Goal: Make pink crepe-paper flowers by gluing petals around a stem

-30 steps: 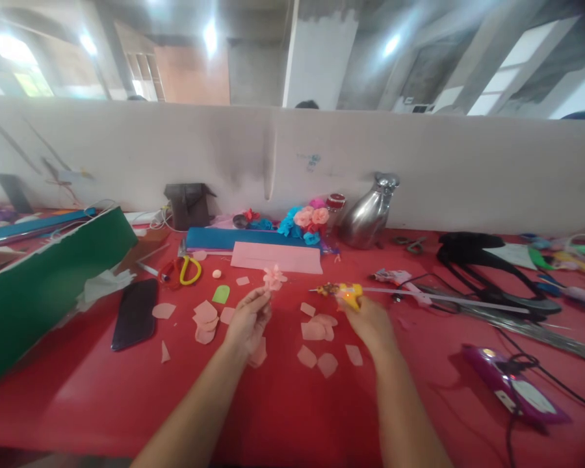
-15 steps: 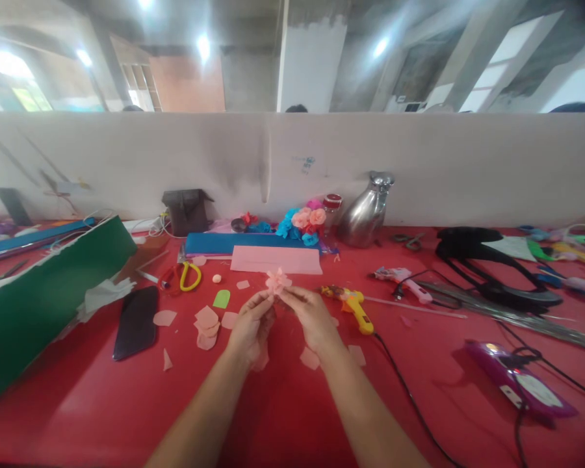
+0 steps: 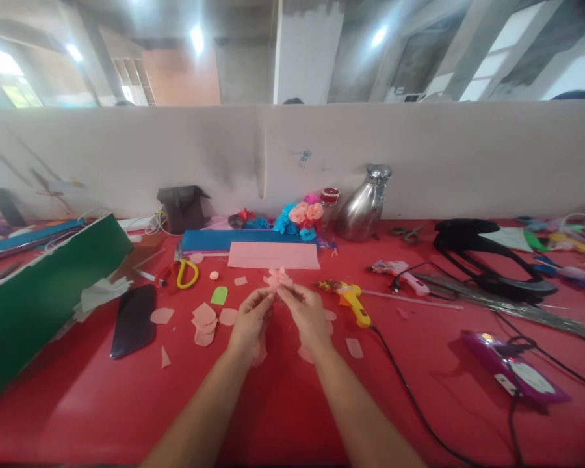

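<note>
Fingers (image 3: pixel 268 298) hold flower (image 3: pixel 277 278) upright (pink).

Both forearms outstretched, left hand (image 3: pixel 247 318) and right hand (image 3: pixel 306 313) fingers pinched together.

A craft workshop is shown — a red table (image 3: pixel 283 416) strewn with paper petals (image 3: pixel 205 320), scissors (image 3: pixel 182 273), a glue gun (image 3: pixel 351 300) — shared, partitioned benches.

i pinch a thin, crinkly pink paper flower (image 3: pixel 277 278) over the glossy red table (image 3: pixel 292 403). the glue gun (image 3: pixel 351 300) looks like smooth yellow plastic, the jug (image 3: pixel 363 207) polished metal, the phone (image 3: pixel 134 318) glossy black.
</note>
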Available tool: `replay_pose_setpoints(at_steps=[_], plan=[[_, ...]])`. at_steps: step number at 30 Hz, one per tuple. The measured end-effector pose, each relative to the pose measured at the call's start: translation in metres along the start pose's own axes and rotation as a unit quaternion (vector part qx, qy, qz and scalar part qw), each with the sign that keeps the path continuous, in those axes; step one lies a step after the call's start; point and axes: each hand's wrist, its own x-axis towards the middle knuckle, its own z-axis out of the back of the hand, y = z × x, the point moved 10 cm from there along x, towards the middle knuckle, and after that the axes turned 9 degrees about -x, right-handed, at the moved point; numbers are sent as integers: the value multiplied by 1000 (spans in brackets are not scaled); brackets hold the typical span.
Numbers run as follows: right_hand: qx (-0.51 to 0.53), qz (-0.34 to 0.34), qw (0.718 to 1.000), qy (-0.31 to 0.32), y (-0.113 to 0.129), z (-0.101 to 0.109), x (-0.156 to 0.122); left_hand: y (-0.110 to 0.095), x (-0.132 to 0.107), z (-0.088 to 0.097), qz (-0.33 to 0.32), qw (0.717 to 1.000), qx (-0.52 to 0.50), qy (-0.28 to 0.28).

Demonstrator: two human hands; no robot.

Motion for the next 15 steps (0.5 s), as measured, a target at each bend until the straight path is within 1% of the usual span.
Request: replay_pose_setpoints(at_steps=[5,11,15], plan=[[-26,21,999,-30,5,4,-1,2,2,4,-6,1000,17,-9],[-19,27,999,-32,5,2,-3,1,1,5,-11,999,28,-21],[-35,36,998,-36,4,3,-4,1,-1,4,-15,999,37,-22]])
